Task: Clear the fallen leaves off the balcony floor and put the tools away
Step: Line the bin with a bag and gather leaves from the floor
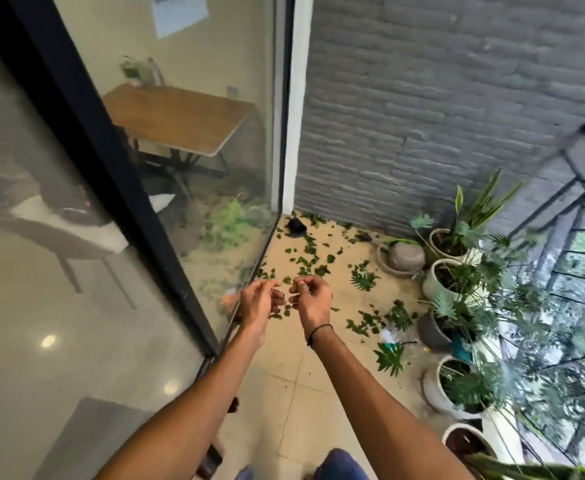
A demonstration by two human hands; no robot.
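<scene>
Green fallen leaves (310,261) lie scattered over the beige tiled balcony floor (284,382), thickest toward the far corner, with more of them (370,323) beside the pots. My left hand (260,304) and my right hand (312,299) are held out close together above the floor, fingers curled. Between their fingertips they pinch what looks like a thin pale strand (293,301); it is too small to identify. A black band circles my right wrist. No broom or dustpan is clearly in view.
A glass sliding door (166,174) with a black frame runs along the left. A grey brick wall (422,109) closes the far end. Potted plants (457,386) line the right under a black railing (561,188). A small black pot (296,227) and a grey pot (403,256) lie tipped.
</scene>
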